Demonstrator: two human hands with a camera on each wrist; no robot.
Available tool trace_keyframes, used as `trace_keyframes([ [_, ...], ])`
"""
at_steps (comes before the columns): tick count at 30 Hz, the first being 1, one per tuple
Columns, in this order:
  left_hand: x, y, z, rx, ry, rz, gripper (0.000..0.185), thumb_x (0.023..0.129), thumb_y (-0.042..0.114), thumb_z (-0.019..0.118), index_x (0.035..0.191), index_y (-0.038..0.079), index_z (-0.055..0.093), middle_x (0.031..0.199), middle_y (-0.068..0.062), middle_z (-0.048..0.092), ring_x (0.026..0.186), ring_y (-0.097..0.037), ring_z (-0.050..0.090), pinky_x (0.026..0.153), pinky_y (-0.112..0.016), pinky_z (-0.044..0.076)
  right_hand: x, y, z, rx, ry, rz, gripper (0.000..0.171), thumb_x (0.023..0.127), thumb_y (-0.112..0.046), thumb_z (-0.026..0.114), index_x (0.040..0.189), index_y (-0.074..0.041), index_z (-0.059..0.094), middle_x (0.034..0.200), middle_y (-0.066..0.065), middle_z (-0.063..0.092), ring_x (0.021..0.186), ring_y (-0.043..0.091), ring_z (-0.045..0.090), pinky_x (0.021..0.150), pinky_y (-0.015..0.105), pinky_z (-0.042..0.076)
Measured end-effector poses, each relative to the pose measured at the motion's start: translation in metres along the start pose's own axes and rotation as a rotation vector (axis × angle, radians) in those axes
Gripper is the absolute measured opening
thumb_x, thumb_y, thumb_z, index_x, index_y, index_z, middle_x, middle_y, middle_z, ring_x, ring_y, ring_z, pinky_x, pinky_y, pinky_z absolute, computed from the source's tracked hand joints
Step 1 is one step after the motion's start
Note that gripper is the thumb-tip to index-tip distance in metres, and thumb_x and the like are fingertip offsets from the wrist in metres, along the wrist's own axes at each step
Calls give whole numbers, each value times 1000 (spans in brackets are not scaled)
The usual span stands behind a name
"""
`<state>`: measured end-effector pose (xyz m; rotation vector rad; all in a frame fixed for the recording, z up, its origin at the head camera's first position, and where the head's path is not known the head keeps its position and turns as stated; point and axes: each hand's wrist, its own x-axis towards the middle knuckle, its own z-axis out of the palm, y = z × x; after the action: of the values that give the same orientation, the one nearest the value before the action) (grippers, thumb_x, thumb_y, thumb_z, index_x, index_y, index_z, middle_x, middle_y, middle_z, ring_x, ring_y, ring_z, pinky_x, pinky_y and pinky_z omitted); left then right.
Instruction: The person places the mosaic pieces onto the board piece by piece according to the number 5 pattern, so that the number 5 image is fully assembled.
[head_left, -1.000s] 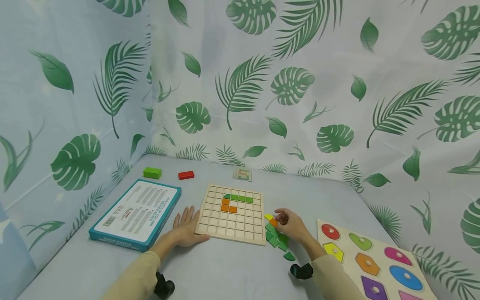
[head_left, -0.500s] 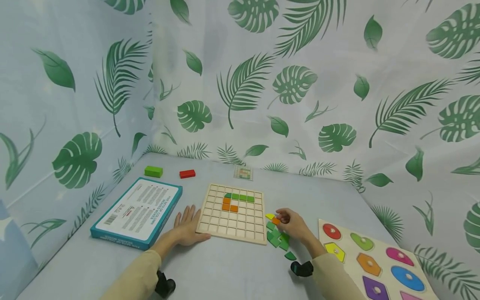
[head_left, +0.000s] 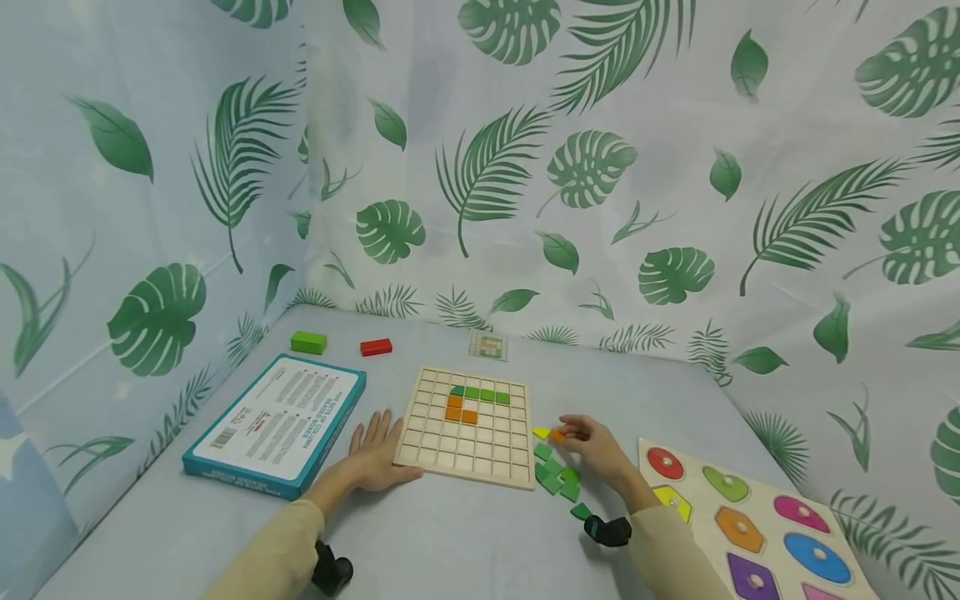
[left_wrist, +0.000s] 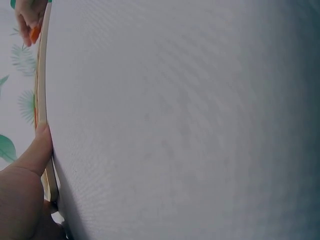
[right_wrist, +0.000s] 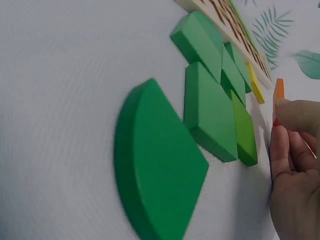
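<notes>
My right hand pinches a small orange tile between thumb and fingers, at the right of the wooden grid board. Just below it lies a loose group of green tiles, with a yellow piece at its far end and a green quarter-round tile at its near end. On the board, a row of green tiles and several orange tiles fill some squares. My left hand lies flat with fingers spread, its thumb touching the board's near left corner.
A teal-edged box lies at the left. Behind it are a green block and a red block. A small pattern card lies beyond the board. A shape puzzle board lies at the right.
My right hand has drawn the orange tile slightly away from the loose pile, toward the far right. My left hand has stayed at the board's corner.
</notes>
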<state>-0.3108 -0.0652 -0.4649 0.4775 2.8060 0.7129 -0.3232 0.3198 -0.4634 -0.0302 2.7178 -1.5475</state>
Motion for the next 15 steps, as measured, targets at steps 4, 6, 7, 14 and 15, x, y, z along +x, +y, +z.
trace_keyframes([
  [4, 0, -1, 0, 1, 1, 1, 93, 85, 50, 62, 148, -2, 19, 154, -26, 2, 141, -40, -6, 110, -55, -4, 3, 1, 2, 7, 36, 3, 42, 90, -5, 59, 130, 3, 49, 115, 14, 58, 107, 26, 52, 92, 39, 41],
  [6, 0, -1, 0, 1, 1, 4, 93, 86, 50, 62, 148, -3, 19, 154, -26, 3, 141, -40, -6, 110, -56, -3, 5, -1, 2, -3, 47, -2, 43, 90, -6, 59, 131, 3, 48, 116, 15, 58, 108, 27, 52, 93, 41, 40],
  [7, 0, -1, 0, 2, 0, 4, 93, 86, 50, 62, 148, -3, 19, 154, -26, 3, 141, -40, -6, 110, -55, -3, 5, -3, 3, 3, 54, -5, 43, 90, -5, 60, 131, 2, 48, 116, 15, 58, 108, 28, 53, 93, 41, 41],
  [14, -1, 0, -1, -3, -5, 3, 93, 86, 50, 62, 148, -2, 19, 154, -26, 2, 141, -40, -5, 110, -55, -4, 12, -20, 25, -29, 107, -73, 42, 88, 1, 59, 128, 4, 50, 113, 17, 59, 104, 29, 56, 87, 33, 49],
  [15, -1, -1, -1, -8, -5, 4, 92, 86, 50, 62, 148, -2, 18, 154, -26, 2, 141, -40, -6, 110, -55, -4, 13, -22, 29, -40, 102, -92, 41, 88, 2, 59, 128, 4, 50, 112, 16, 59, 104, 29, 56, 87, 34, 49],
])
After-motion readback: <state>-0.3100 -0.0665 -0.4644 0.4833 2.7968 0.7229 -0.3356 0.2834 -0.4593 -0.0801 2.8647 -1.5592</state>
